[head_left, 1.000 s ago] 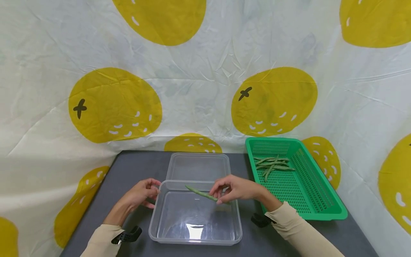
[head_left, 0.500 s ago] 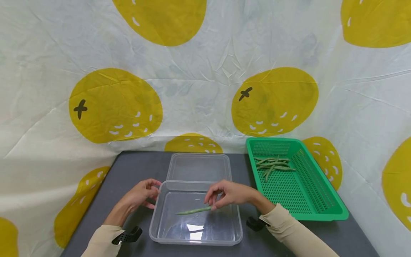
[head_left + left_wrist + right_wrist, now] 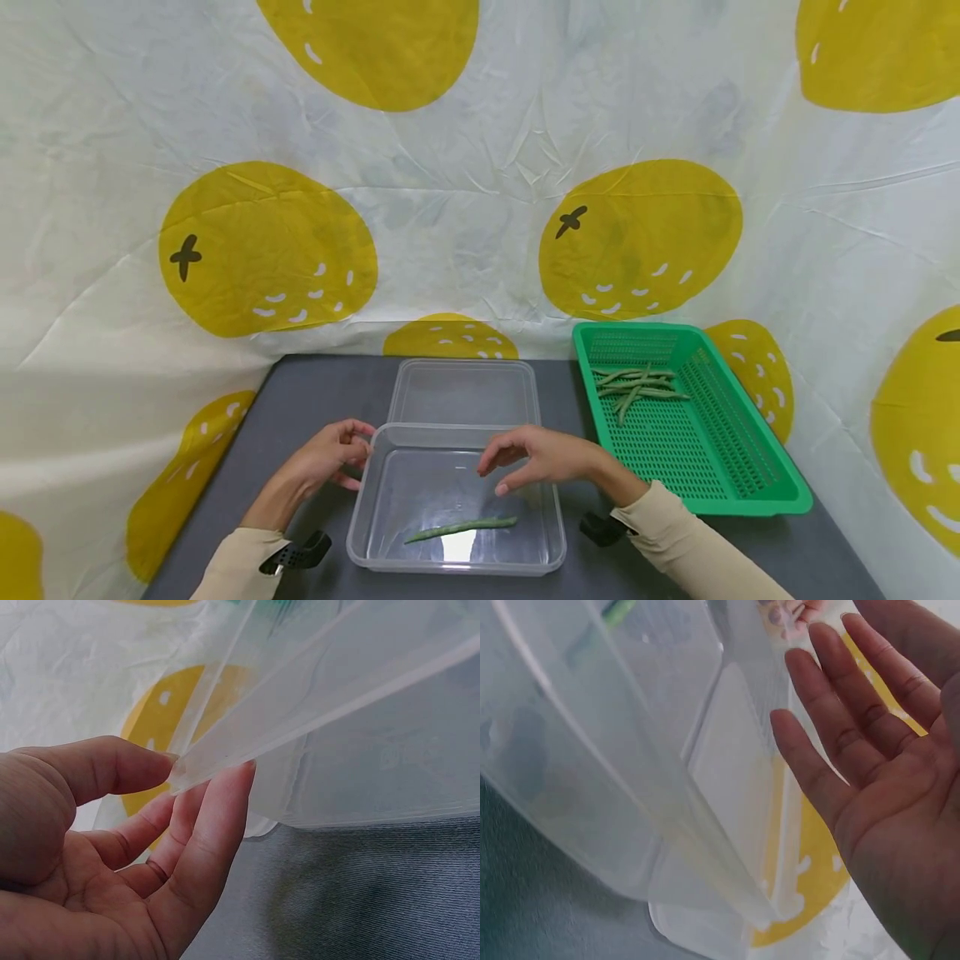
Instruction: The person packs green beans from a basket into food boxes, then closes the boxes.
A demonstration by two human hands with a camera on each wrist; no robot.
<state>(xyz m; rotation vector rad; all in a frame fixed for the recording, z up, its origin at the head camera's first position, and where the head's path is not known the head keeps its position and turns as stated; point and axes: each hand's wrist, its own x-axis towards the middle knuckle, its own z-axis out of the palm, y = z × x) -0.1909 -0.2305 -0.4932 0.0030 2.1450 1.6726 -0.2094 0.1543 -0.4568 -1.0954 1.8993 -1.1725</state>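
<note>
Upper right of the head view: green beans [image 3: 637, 387] in the green basket [image 3: 720, 502] overlap; I can't get a count. Right hand [image 3: 543, 458] and its wrist screen some of the basket's lower-left side. Both sleeves [image 3: 243, 563] run off the bottom edge. Clear lid [image 3: 465, 390], near end behind the clear container [image 3: 420, 565] (see-through, yet murky). Right wrist view: lone bean [image 3: 619, 613] blurred, cut by the top edge; left hand [image 3: 327, 456] likewise.
</note>
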